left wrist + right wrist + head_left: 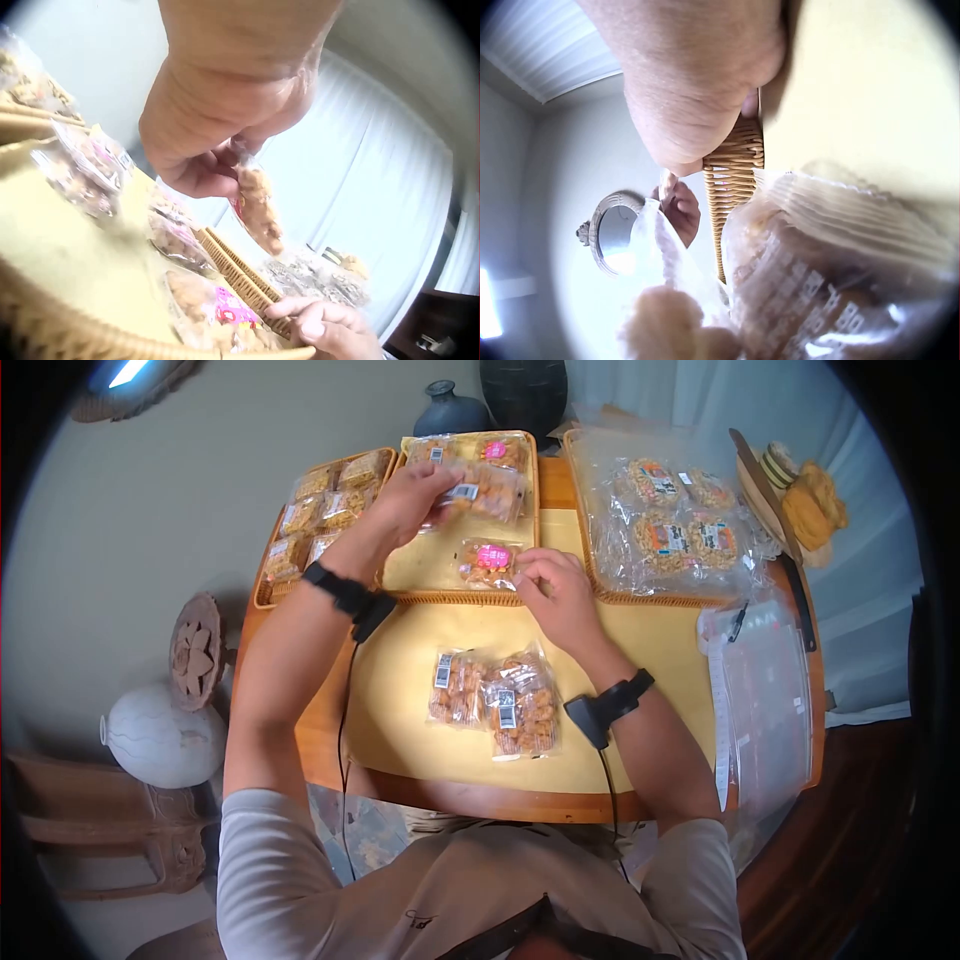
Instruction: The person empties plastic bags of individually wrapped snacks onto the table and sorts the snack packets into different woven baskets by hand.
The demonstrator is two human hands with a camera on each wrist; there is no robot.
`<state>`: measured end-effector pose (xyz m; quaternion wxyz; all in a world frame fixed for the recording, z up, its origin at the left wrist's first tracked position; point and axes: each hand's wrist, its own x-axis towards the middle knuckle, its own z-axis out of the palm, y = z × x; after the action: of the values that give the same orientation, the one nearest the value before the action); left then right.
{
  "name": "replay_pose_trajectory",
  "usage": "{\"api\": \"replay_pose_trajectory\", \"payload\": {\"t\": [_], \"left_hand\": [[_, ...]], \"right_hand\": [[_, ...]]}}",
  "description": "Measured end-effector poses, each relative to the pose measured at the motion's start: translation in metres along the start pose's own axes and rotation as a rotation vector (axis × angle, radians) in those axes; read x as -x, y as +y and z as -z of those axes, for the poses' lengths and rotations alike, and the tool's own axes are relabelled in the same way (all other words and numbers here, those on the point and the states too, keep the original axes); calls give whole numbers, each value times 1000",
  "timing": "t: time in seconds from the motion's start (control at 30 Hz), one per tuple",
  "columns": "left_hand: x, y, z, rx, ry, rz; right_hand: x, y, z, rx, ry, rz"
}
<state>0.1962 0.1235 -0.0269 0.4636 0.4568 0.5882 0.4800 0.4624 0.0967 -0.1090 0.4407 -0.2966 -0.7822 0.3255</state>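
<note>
My left hand (415, 500) pinches the end of a clear snack bag (490, 495) with a barcode label, raised over the middle wicker basket (460, 598). In the left wrist view this bag (259, 214) hangs from the fingers of my left hand (232, 112). A pink-labelled bag (490, 557) lies at the basket's near right corner. Beside it, the relaxed, bent fingers of my right hand (562, 600) rest at the rim, also visible in the left wrist view. Two more bags sit at the back of this basket. The right wrist view mostly hides the right fingertips.
Several snack bags (525, 705) lie on the yellow mat in front of me. A left basket (262, 595) and a right basket (650, 600) hold several packets. Plastic sleeves (765, 705) and a pen (738, 622) lie at right; dark vases stand behind.
</note>
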Motion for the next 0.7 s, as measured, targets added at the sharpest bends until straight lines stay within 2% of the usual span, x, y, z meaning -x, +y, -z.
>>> {"api": "replay_pose_trajectory", "payload": {"t": [0.03,0.1,0.13,0.17,0.23,0.3,0.37,0.43,0.5,0.57,0.63,0.67,0.7], "left_hand": [[-16,-4,-4,5,-4,0],[-37,-10,-11,-233,37,57],[-32,3,-20,-675,44,49],[-34,2,-25,-674,43,51],[-35,-2,-30,-1370,197,-223],[-18,11,-36,-1430,232,-237],[8,26,-43,-1486,259,-245],[41,41,-44,-1240,-297,-242],[89,24,-49,-634,-765,-182],[146,44,-73,-879,-817,-172],[173,18,-81,-1018,-711,-570],[183,15,-87,-1048,-688,-503],[188,10,-89,-1053,-678,-503]], "right_hand": [[0,-1,1,6,0,-2],[0,-3,1,7,2,-1],[-1,-1,2,9,0,-1],[-2,0,1,8,13,15],[-1,3,-1,1,23,19],[-2,7,-1,51,16,77],[0,5,-1,38,-1,25],[-1,5,-3,36,54,78],[-1,6,-3,36,63,73],[-1,3,-1,33,36,62],[-1,1,-1,33,26,54],[-1,1,-1,25,27,42],[-1,1,-2,18,29,30]]}}
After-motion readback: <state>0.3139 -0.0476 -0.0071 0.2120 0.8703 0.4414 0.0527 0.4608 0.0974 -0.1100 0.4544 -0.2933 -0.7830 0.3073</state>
